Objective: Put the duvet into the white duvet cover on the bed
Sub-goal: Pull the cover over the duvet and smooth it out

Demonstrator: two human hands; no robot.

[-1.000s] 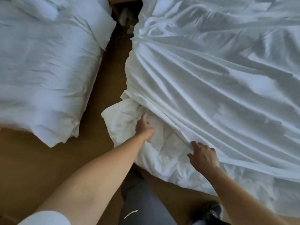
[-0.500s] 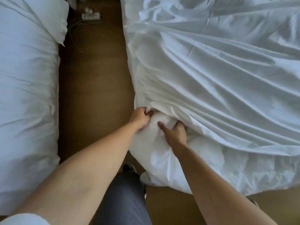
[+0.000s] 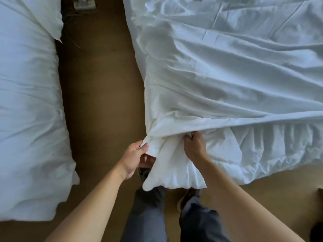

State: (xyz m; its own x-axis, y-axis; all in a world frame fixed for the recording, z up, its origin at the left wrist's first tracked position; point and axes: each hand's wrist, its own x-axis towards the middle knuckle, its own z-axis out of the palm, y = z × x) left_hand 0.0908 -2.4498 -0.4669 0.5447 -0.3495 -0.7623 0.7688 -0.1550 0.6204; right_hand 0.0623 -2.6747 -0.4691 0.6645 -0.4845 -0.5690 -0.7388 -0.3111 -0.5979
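The left hand (image 3: 135, 155) pinches the corner of the white duvet cover (image 3: 227, 75) at the near edge of the bed (image 3: 135, 55), while the right hand (image 3: 194, 148) is curled round the cover's hem, perhaps with some duvet (image 3: 174, 172) in it too. The duvet's corner sticks out below the cover, hanging over the floor (image 3: 101, 102) between the hands.

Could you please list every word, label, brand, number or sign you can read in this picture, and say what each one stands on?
No text can be read anywhere in the head view.
duvet cover and duvet: plain white, no tag or print showing.
pale object on the floor at the top edge: too blurred to show any marking.
white bedding at the left: nothing printed.
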